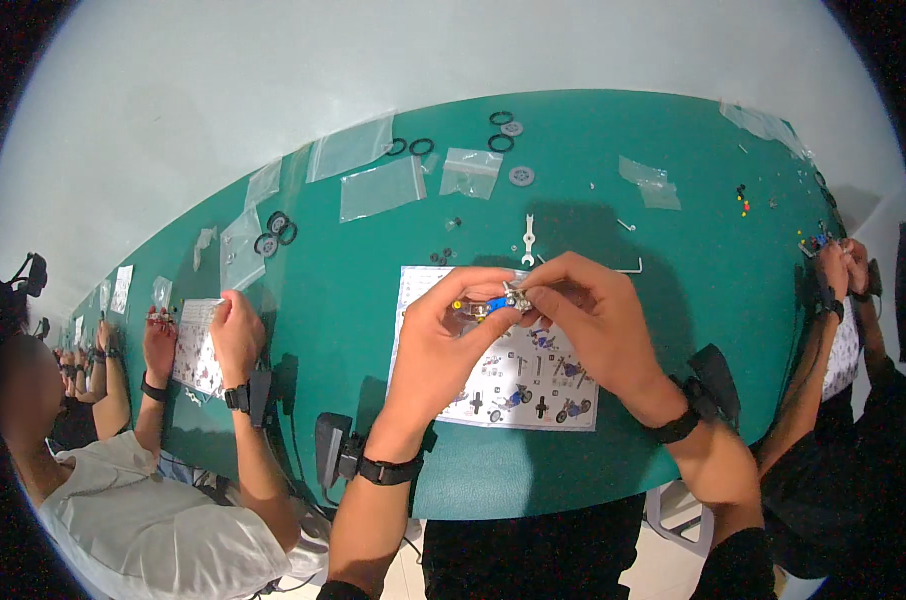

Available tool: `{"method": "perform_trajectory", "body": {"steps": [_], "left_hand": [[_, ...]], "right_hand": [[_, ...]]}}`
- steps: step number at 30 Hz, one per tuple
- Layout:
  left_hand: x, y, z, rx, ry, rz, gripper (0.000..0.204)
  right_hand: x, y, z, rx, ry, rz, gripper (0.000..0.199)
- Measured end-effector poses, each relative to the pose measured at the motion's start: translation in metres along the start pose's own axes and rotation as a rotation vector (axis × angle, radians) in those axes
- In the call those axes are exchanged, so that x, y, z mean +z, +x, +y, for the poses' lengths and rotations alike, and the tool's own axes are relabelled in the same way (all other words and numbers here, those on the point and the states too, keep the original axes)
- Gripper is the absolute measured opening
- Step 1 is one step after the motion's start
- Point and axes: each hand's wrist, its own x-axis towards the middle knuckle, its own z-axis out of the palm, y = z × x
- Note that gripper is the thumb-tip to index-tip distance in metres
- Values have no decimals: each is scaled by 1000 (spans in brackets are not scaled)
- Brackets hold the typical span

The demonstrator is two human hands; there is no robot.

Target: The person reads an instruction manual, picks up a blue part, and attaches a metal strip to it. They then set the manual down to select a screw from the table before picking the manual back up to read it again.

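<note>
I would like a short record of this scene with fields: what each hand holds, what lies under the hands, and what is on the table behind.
left hand: pinches a small blue model
right hand: grips the same model from the other side
under hands: instruction sheet on green table
behind: clear plastic bags, black rings, grey wheel, white flat tool
neighbours: other people's hands at both sides

Place: classroom-style assembly workshop, several people seated side by side at one long station.
Bench: long green bench [673,330] set against a plain pale wall [273,90].
Materials: clear plastic bags [381,188], black rubber rings [501,143], grey wheel hubs [521,176] and small loose parts spread out.
Paperwork: printed instruction sheet [533,385] with build diagrams; a neighbour has a similar sheet [195,345].
People: neighbours left and right wear wrist straps and work at small parts.
</note>
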Motion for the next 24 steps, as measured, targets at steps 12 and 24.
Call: {"method": "perform_trajectory", "body": {"steps": [12, 24], "left_hand": [[0, -1, -4, -74, -148, 77, 16], [7, -2, -2, -49, -211, 101, 15]], "right_hand": [[5, 0, 3, 77, 138, 9, 17], [2, 1, 16, 65, 169, 48, 15]]}}
